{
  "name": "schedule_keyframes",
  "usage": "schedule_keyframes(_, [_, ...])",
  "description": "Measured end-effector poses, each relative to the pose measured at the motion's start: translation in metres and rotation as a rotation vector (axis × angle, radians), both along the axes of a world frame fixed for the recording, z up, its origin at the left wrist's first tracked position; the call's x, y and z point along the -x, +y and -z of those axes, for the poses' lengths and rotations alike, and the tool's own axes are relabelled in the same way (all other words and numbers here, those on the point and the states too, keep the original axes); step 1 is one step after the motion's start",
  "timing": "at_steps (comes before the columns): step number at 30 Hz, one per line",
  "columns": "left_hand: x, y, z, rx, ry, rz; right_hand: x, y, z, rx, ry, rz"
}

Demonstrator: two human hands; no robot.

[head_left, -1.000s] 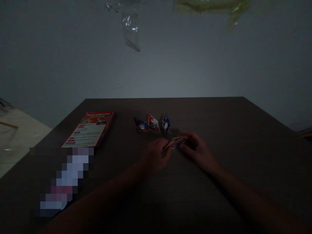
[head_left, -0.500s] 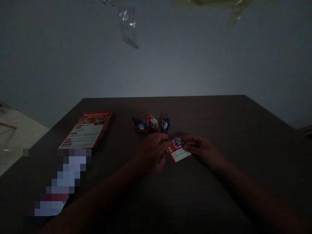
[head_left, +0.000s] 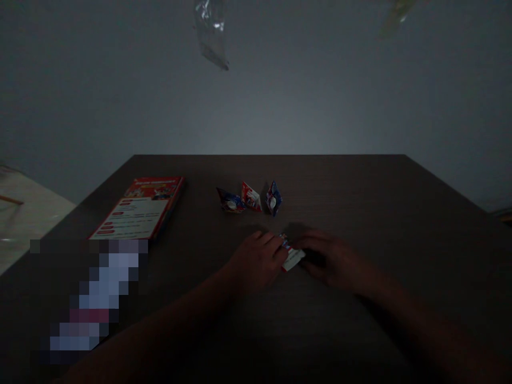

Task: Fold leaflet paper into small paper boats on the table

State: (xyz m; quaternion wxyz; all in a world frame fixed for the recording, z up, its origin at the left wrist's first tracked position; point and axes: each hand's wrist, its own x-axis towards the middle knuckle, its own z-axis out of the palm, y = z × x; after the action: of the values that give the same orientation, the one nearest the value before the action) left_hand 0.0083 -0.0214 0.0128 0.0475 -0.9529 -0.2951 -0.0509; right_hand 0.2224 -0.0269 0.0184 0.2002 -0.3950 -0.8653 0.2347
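Observation:
A small printed paper (head_left: 294,259), red, white and multicoloured, lies on the dark table between my hands. My left hand (head_left: 262,258) grips its left part with curled fingers, hiding that side. On the right edge of the paper is my right hand (head_left: 330,258), its fingers bent over the upper corner and its thumb lower down; it is somewhat blurred. Just beyond stand three folded paper pieces: a dark blue one (head_left: 231,201), a red and white one (head_left: 251,197) and a blue one (head_left: 274,198).
A red and white booklet or stack of printed sheets (head_left: 134,216) lies on the left of the brown table (head_left: 360,192). Nearer me is a pixelated pale object (head_left: 106,288). A wall (head_left: 320,80) rises behind, with a clear plastic bag (head_left: 212,37) on it.
The view has tipped slightly downward. Less of the printed paper shows between my hands. My left hand covers more of it, and my right hand has shifted lower along its right edge.

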Motion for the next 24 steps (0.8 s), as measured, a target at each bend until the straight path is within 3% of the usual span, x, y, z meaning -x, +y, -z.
schedule_keyframes(4, [-0.001, -0.002, 0.000, 0.004, -0.010, -0.028, 0.006, -0.003, 0.006, -0.168, -0.199, -0.045])
schedule_keyframes(8, [0.002, -0.002, 0.001, 0.012, -0.039, -0.024, 0.006, -0.005, 0.011, -0.243, -0.309, 0.002])
schedule_keyframes(13, [0.009, -0.001, -0.002, 0.051, -0.010, -0.043, 0.006, -0.007, 0.007, -0.228, -0.334, 0.021])
schedule_keyframes(24, [0.008, -0.004, -0.011, 0.218, 0.041, -0.305, 0.000, -0.001, 0.006, -0.162, -0.262, 0.011])
